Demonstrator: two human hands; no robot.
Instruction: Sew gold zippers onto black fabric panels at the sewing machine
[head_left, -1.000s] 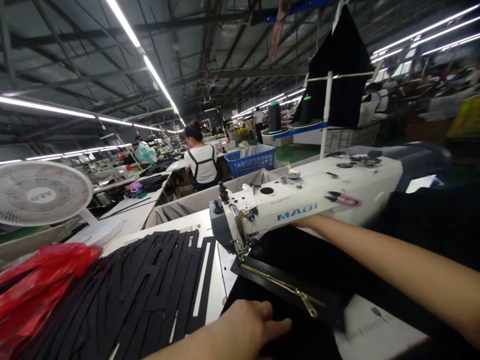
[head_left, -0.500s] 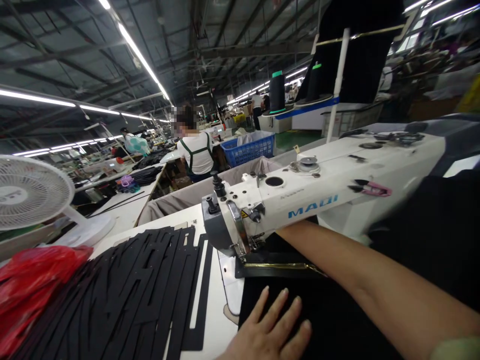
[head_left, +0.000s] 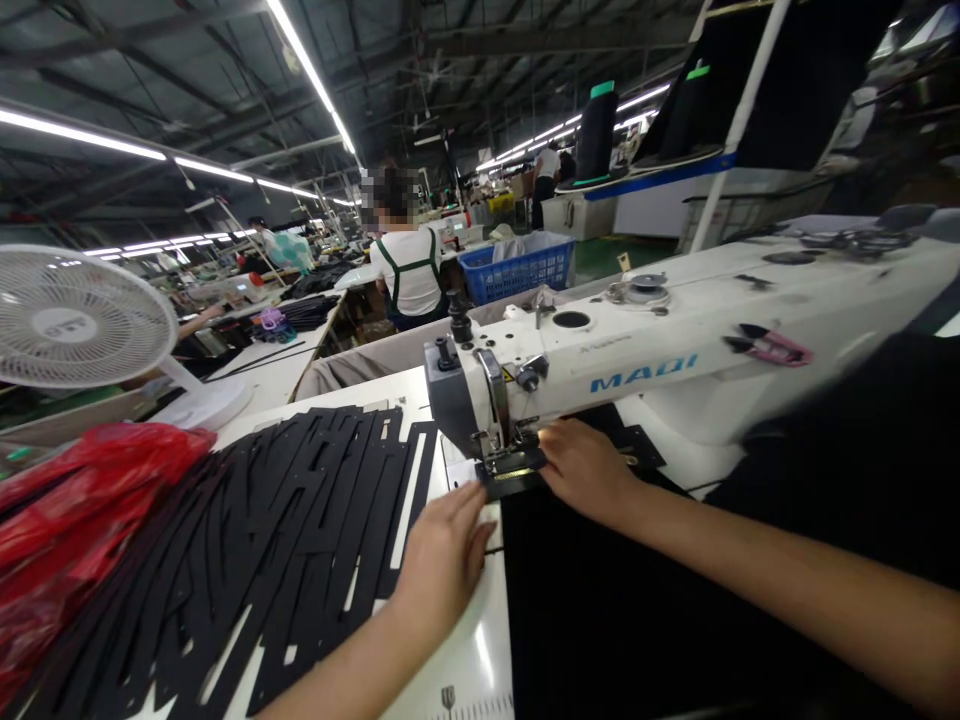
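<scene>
A black strip with a gold-toothed zipper (head_left: 516,474) lies under the presser foot of a white sewing machine (head_left: 645,370). My right hand (head_left: 589,468) is closed on this strip just right of the foot, its fingertips partly hidden. On the left, my left hand (head_left: 446,540) touches the strip's near-left end with stretched fingertips; its thumb stands apart. Black fabric (head_left: 600,610) spreads below and to the right of the strip, under my right forearm.
Many cut black pieces (head_left: 300,530) overlap on the white table left of my left hand. Beyond them are a red plastic bag (head_left: 97,510) and a white fan (head_left: 75,320). Pink-handled thread snips (head_left: 772,345) rest on the machine arm. A person (head_left: 409,265) sits beyond, beside a blue basket (head_left: 517,270).
My left hand has moved from the black fabric to the strip's left end. My right hand has come out from behind the machine arm and now grips the strip beside the foot.
</scene>
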